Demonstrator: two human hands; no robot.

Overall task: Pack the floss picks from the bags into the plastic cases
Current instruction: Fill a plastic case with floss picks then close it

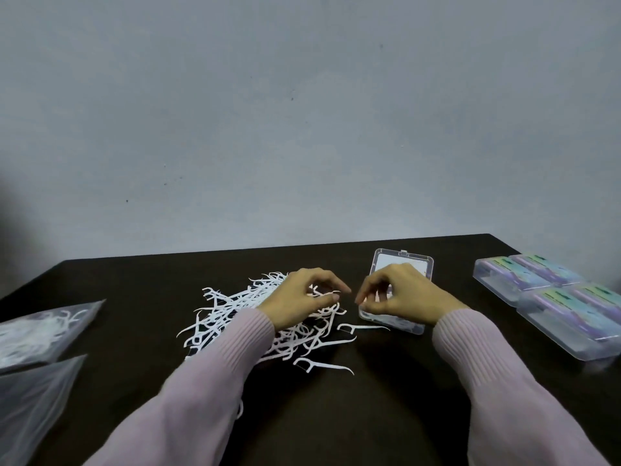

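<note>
A heap of loose white floss picks (235, 307) lies on the dark table. My left hand (299, 297) hovers over the heap's right side and pinches one white pick between thumb and fingers. Just to the right stands an open clear plastic case (403, 260), its lid raised toward the wall. My right hand (400, 294) is over the case's base with fingers curled down toward its front left corner; whether they hold a pick is hidden. A few stray picks (322, 364) lie in front of the heap.
Two plastic bags lie at the left edge: one with picks inside (43, 327), another nearer me (30, 405). Several closed clear cases with purple and green labels (557, 304) are grouped at the right. A grey wall rises behind the table's (134, 284) far edge.
</note>
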